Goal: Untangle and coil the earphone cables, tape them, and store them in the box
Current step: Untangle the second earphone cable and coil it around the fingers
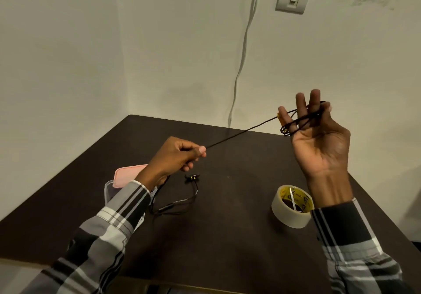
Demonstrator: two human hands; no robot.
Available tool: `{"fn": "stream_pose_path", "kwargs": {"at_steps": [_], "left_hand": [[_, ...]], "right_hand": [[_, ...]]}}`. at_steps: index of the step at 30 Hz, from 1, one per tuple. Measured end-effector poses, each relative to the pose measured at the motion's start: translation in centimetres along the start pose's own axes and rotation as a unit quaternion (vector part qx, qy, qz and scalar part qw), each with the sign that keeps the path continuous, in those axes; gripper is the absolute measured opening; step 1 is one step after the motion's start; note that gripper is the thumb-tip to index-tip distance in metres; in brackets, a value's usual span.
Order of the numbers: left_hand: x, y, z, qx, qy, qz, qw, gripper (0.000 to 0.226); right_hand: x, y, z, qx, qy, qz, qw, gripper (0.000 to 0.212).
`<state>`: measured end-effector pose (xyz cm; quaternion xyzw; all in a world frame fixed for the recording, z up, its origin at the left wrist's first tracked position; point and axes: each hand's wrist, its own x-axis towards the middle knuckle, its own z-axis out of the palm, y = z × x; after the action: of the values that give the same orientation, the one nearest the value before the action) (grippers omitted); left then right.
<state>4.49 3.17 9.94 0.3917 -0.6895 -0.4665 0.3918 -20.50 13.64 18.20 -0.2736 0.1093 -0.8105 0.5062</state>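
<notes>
Item 1, cable (241,131): thin, dark, matte cord. 1 length runs taut in the air from the left hand (176,157) up toward 2 o'clock to the right hand (319,138); loops sit around the right fingers (301,106). Its slack tail drops below the left hand to the surface (239,236), ending in an inline remote and a pair of earbuds (192,177) with small yellow marks, lying near centre.

Item 2, left hand: grip closed, thumb and forefinger pinching the cable. Judged purpose: to keep tension and feed cord cleanly.

Item 3, right hand: raised, palm toward the camera, fingers straight and spread, serving as a former for the coil. The thumb tip appears to press the loops at the forefinger; the contact is small and hard to confirm. A yellowish bit shows by the little finger, unidentified.

Item 4, tape (291,206): clear roll with yellow core, on the surface at 4 o'clock, just beside the right wrist, judged ready for binding.

Item 5, box (109,188): clear, at 9 o'clock, partly behind the left sleeve, with pink lid (126,175) resting askew on it, so the opening stays accessible.
</notes>
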Motion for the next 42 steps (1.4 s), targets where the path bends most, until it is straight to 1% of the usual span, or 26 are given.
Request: {"fn": "stream_pose_path", "kwargs": {"at_steps": [2,4,6,7,9,12,14,17,18,22,24,25,27,28,29,30,31,32,34,35,36,38,40,42], "left_hand": [[-0.4,-0.3,0.8,0.039,-0.035,-0.005,0.999,0.016],[-0.7,-0.5,1.5,0.055,-0.052,-0.001,0.997,0.017],[-1.1,-0.5,2.0,0.041,-0.050,0.002,0.998,0.019],[-1.2,-0.4,2.2,0.025,-0.046,0.002,0.999,0.022],[-1.7,-0.1,2.6,0.005,-0.038,0.011,0.999,0.027],[-2.2,0.6,3.1,0.003,-0.040,0.045,0.998,0.028],[-2.3,0.9,3.2,-0.003,-0.035,0.060,0.998,0.027],[-2.3,1.5,3.0,-0.047,-0.018,0.051,0.997,0.039],[-2.3,1.8,2.8,-0.065,-0.015,0.047,0.997,0.043],[-1.9,2.9,1.8,-0.130,-0.008,0.025,0.991,0.049],[-1.6,3.4,1.2,-0.159,-0.002,0.012,0.987,0.050],[-1.4,3.6,1.0,-0.161,0.002,0.011,0.987,0.050],[-1.1,3.8,0.5,-0.149,0.010,0.021,0.989,0.048],[-1.0,3.9,0.4,-0.142,0.014,0.027,0.989,0.046],[-0.9,4.1,0.3,-0.136,0.018,0.031,0.990,0.044],[-0.8,4.1,0.3,-0.132,0.023,0.035,0.990,0.042],[-0.6,4.2,0.3,-0.131,0.029,0.038,0.990,0.040],[-0.5,4.2,0.2,-0.132,0.036,0.041,0.990,0.039],[-0.4,4.0,0.1,-0.132,0.048,0.041,0.989,0.037],[-0.4,3.8,0.0,-0.132,0.049,0.040,0.989,0.036],[-0.5,3.7,0.0,-0.132,0.047,0.039,0.989,0.035],[-0.6,3.4,0.5,-0.127,0.033,0.039,0.991,0.033],[-0.7,3.2,1.6,-0.120,0.019,0.043,0.992,0.034],[-0.7,2.8,3.0,-0.113,-0.002,0.044,0.993,0.036]], "right_hand": [[0.5,0.5,-0.1,-0.015,-0.001,-0.019,1.000,0.027],[0.7,1.1,-0.2,-0.058,-0.005,-0.027,0.998,0.026],[0.8,1.9,-0.2,-0.160,-0.015,-0.045,0.986,0.025],[0.8,2.3,-0.4,-0.232,-0.018,-0.062,0.971,0.025],[0.7,3.2,-1.2,-0.376,-0.025,-0.102,0.921,0.021],[0.6,4.2,-2.4,-0.529,-0.084,-0.136,0.833,0.017],[0.8,4.8,-3.2,-0.616,-0.134,-0.127,0.766,0.018],[1.2,5.3,-4.1,-0.731,-0.171,-0.093,0.654,0.017],[1.3,5.4,-4.2,-0.748,-0.182,-0.090,0.632,0.017],[0.8,5.0,-3.7,-0.778,-0.223,-0.069,0.583,0.020],[0.8,4.8,-3.3,-0.784,-0.237,-0.047,0.571,0.021],[0.8,4.7,-3.2,-0.788,-0.244,-0.031,0.564,0.020],[1.0,4.6,-3.2,-0.788,-0.285,0.009,0.545,0.020],[1.0,4.4,-3.1,-0.779,-0.309,0.034,0.544,0.022],[1.0,4.0,-2.9,-0.759,-0.329,0.065,0.558,0.023],[0.7,3.6,-2.4,-0.725,-0.345,0.100,0.588,0.022],[0.3,3.1,-2.0,-0.675,-0.357,0.134,0.631,0.021],[0.0,2.6,-2.0,-0.608,-0.364,0.163,0.687,0.020],[-0.6,1.6,-2.1,-0.420,-0.360,0.196,0.810,0.015],[-0.6,1.3,-2.1,-0.325,-0.357,0.207,0.851,0.012],[-0.6,1.2,-2.2,-0.248,-0.361,0.210,0.874,0.011],[-0.6,1.5,-2.1,-0.148,-0.346,0.188,0.907,0.016],[-0.9,1.8,-1.6,-0.079,-0.307,0.163,0.934,0.027],[-1.3,2.4,-0.3,-0.041,-0.245,0.119,0.961,0.035]]}}
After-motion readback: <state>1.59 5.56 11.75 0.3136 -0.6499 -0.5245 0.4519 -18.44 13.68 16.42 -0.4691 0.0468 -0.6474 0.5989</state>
